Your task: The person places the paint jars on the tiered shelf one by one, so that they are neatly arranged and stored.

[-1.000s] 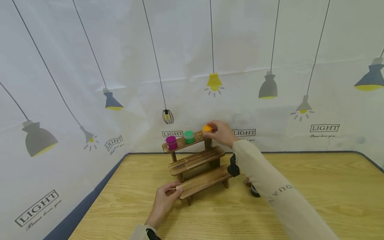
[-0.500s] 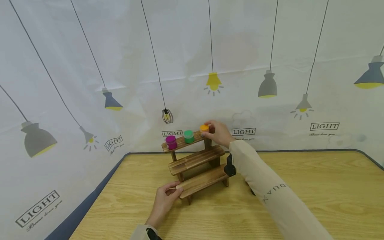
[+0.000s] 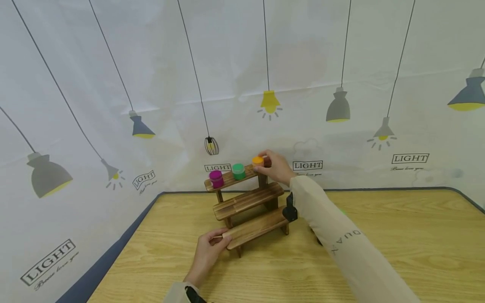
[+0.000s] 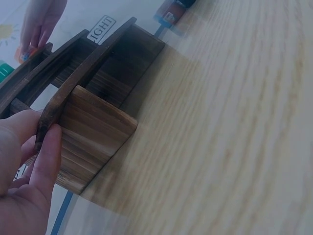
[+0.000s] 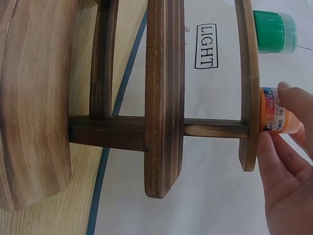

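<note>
A three-step wooden display stand (image 3: 250,201) stands at the back of the table. On its top step are a purple paint jar (image 3: 216,179), a green paint jar (image 3: 238,171) and, near the right end, an orange paint jar (image 3: 257,162). My right hand (image 3: 278,168) pinches the orange jar between thumb and fingers; in the right wrist view the labelled orange jar (image 5: 276,111) meets the top board. My left hand (image 3: 209,251) grips the left end of the lowest step, thumb on one face and fingers on the other, as the left wrist view shows.
More small jars (image 4: 171,12) stand on the table right of the stand, mostly hidden behind my right sleeve (image 3: 337,227) in the head view. A wall covering printed with lamps (image 3: 303,105) rises close behind the stand. The wooden table (image 3: 159,261) spreads around it.
The orange jar has shifted slightly left along the top step with my right hand, then stayed in place. The left hand keeps its grip on the lowest step.
</note>
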The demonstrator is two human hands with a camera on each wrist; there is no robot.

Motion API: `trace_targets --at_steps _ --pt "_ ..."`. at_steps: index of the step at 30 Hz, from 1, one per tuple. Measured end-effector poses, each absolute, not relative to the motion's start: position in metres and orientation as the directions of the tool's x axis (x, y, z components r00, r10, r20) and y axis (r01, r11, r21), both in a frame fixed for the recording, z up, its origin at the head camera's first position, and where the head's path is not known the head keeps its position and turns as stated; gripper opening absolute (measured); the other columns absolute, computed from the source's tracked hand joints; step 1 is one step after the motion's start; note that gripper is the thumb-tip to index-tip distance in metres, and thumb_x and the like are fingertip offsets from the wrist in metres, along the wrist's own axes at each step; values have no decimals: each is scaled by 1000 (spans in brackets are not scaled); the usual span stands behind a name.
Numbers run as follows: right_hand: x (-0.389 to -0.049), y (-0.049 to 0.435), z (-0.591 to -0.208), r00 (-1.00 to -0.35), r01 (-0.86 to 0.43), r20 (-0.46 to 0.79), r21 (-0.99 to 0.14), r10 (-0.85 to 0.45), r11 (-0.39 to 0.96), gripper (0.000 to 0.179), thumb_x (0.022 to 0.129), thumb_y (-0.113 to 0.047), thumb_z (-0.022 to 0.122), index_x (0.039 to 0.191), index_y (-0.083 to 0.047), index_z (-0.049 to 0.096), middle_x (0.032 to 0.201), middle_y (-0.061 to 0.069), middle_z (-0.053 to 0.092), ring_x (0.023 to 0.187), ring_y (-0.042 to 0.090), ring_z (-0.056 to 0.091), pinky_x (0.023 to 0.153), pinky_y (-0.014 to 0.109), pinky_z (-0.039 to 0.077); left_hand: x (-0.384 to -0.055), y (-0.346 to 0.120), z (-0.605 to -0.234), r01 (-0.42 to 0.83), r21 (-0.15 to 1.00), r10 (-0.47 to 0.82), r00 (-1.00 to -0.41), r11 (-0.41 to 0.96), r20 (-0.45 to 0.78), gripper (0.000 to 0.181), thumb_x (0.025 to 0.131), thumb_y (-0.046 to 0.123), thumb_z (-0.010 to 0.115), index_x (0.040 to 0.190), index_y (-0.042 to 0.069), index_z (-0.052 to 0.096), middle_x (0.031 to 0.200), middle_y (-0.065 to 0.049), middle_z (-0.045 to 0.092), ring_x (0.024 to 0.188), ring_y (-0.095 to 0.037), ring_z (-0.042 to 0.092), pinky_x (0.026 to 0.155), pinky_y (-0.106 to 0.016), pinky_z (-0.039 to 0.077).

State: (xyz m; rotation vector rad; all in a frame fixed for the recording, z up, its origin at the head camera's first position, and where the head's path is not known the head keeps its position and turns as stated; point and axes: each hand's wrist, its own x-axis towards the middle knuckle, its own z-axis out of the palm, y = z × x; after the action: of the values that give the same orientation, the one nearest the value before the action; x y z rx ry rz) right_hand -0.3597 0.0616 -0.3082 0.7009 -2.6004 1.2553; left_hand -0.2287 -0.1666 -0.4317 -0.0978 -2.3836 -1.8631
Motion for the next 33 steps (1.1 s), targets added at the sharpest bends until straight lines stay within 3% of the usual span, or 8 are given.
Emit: trace_targets --at_steps 6,14,26,33 --pt "-355 69 -304 -886 -457 313 -711 -342 534 51 85 -18 60 128 0 40 118 20 50 105 30 50 85 40 43 -229 -165 -432 125 961 -19 -991 247 134 34 81 12 64 109 -7 59 108 -20 56 84 -20 58 62 -19 47" --pt "-345 84 -291 -886 -456 316 -728 -339 512 43 88 -16 56 125 1 43 119 21 50 105 31 50 84 41 43 -229 -165 -432 115 966 -18 -992 232 122 35 82 13 64 110 -7 59 109 -20 56 85 -18 58 62 -18 47" --pt "-317 111 -289 -796 -602 430 -634 -426 485 32 88 -14 55 116 1 52 110 19 56 95 29 55 79 40 46 -229 -166 -433 123 966 -32 -991 225 134 34 81 11 65 109 -8 59 105 -19 58 84 -17 58 62 -18 47" --pt "-297 132 -306 -789 -607 410 -635 -458 478 32 89 -17 55 116 -1 53 106 16 57 92 25 57 76 37 48 -228 -166 -433 119 963 -31 -991 240 130 35 81 12 65 109 -7 59 106 -19 58 86 -20 59 62 -18 47"
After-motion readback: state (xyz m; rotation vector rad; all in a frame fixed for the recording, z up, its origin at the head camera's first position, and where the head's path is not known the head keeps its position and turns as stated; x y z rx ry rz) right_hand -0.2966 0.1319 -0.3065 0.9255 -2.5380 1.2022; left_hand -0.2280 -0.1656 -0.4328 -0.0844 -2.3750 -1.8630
